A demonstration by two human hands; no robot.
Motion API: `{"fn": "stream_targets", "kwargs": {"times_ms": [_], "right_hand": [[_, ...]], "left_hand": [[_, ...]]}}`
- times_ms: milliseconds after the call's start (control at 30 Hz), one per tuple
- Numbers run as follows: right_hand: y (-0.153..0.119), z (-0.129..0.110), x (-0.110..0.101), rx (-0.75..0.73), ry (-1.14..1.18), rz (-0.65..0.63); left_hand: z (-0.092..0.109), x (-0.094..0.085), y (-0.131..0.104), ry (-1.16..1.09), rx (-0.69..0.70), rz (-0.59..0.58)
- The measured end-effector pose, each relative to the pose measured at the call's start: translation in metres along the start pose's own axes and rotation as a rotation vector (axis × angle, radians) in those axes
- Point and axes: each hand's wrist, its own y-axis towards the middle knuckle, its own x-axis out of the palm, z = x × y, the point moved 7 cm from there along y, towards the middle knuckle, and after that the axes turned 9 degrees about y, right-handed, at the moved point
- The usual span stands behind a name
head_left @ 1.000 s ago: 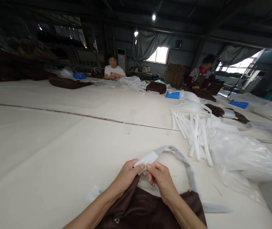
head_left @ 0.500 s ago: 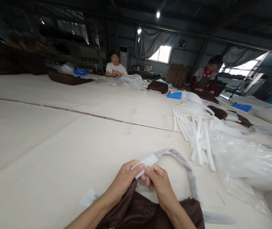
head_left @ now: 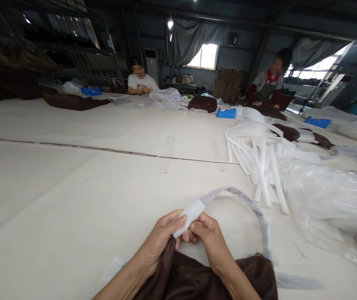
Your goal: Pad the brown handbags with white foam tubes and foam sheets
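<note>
A dark brown bag [head_left: 191,277] lies at the near edge of the table, partly behind my forearms. Its strap [head_left: 244,198] arches up and round to the right, covered in pale wrapping. Near the strap's left end, a white foam sheet [head_left: 194,210] goes round it. My left hand [head_left: 167,229] grips this wrapped end, thumb on top. Close beside it, my right hand [head_left: 205,231] pinches the lower edge of the foam, its fingertips partly hidden beneath.
White foam sticks [head_left: 262,175] lie heaped to the right, beside a clear plastic bag [head_left: 331,196]. Blue tape dispensers [head_left: 226,113] and brown bags [head_left: 202,103] stand farther back. Two people [head_left: 267,87] work across the table [head_left: 56,200].
The view has shifted slightly. My right hand has slid a little down the foam edge, and the foam now looks wrapped closer round the strap. My left hand keeps its grip.
</note>
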Motion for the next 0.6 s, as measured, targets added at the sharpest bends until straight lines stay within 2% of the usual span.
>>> {"fn": "stream_targets", "kwargs": {"times_ms": [367, 600], "right_hand": [[0.01, -0.002, -0.01, 0.0, 0.052, 0.042], [0.01, -0.025, -0.013, -0.119, -0.06, -0.021]], "left_hand": [[-0.004, -0.005, 0.001, 0.144, -0.19, -0.012], [-0.008, 0.004, 0.004, 0.225, -0.231, -0.179]]}}
